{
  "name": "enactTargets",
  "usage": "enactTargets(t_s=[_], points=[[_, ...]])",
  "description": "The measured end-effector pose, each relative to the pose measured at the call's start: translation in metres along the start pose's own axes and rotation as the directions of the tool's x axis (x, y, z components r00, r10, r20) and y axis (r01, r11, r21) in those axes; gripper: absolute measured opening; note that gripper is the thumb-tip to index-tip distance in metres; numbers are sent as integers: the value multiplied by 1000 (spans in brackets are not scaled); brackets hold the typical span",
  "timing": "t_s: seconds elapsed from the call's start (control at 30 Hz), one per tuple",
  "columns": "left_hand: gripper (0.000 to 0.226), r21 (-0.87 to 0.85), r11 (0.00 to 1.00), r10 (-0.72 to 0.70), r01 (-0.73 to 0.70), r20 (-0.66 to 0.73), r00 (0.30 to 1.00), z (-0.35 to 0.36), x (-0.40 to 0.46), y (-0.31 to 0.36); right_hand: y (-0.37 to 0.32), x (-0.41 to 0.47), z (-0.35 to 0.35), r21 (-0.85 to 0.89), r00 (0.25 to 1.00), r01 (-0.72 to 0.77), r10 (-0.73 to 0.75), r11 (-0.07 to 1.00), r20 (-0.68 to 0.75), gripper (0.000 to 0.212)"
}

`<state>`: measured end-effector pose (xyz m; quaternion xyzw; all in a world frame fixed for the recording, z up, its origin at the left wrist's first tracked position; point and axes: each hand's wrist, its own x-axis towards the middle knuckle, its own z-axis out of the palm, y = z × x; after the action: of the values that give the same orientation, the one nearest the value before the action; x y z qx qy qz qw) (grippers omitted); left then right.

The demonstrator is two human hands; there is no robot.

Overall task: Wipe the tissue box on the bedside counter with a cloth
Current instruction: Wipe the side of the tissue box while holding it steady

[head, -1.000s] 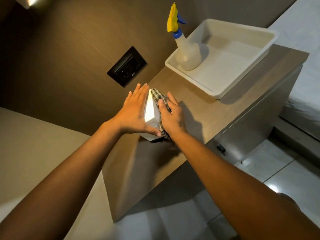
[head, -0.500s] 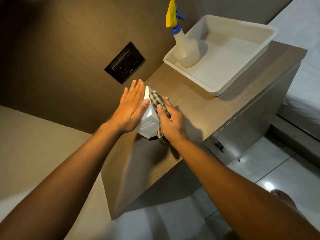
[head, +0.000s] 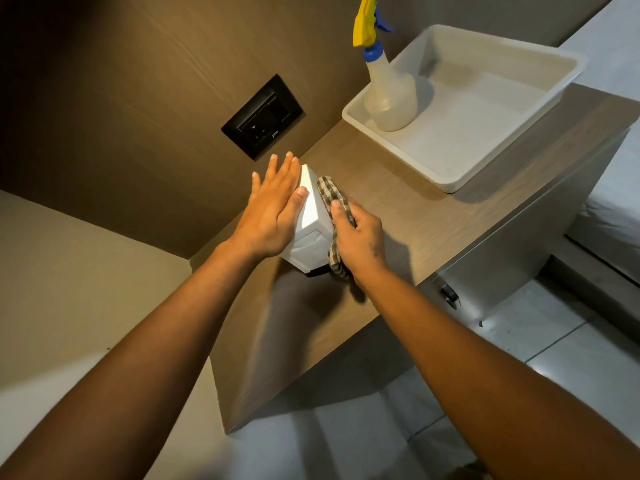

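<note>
Both forearms enter from the near edge and meet at the tissue box (head: 309, 216), which stands on the wooden bedside counter (head: 408, 216) toward its left part, close to the wall panel.

Left hand (head: 272, 216): flat, fingers straight and held nearly together (small gaps only), palm laid against the box's left face; thumb tip rests on the top left edge. It grips nothing, only braces.

Right hand (head: 358, 237): fingers curled, pressing a green-checked cloth (head: 334, 209) onto the box's right face. Thumb lies on the cloth near the top edge; the other fingertips are hidden behind the cloth and box, so cannot tell how far they are closed. A tail of cloth hangs below the wrist side.

Box: white, long axis running near to far, far end pointing at the wall; the near end face looks toward the camera. Whether it is tipped or flat on its base, cannot tell.

Farther right on the counter: a white tray (head: 512, 161), with a spray bottle (head: 389, 91) (yellow trigger, blue collar) upright in its far left corner. On the wall, left of the tray, a black socket plate (head: 263, 116)
</note>
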<state>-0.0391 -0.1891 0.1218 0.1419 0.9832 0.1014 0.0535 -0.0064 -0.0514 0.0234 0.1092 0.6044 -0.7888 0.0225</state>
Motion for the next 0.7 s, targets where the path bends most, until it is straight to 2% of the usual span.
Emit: enactTargets(t_s=[0.17, 0.33, 0.5, 0.7], points=[[71, 11, 1000, -4, 3, 36, 999, -2, 2, -1, -12, -14, 7, 49, 990, 141, -140, 989, -24, 40], [73, 21, 1000, -15, 14, 46, 999, -2, 2, 0, -34, 34, 8, -50, 999, -43, 45, 998, 27, 28], [72, 32, 999, -13, 12, 43, 999, -3, 1, 1, -20, 29, 2, -17, 987, -159, 159, 987, -12, 31], [71, 13, 1000, -12, 12, 25, 1000, -1, 0, 2, -16, -8, 16, 45, 995, 34, -30, 998, -92, 32]])
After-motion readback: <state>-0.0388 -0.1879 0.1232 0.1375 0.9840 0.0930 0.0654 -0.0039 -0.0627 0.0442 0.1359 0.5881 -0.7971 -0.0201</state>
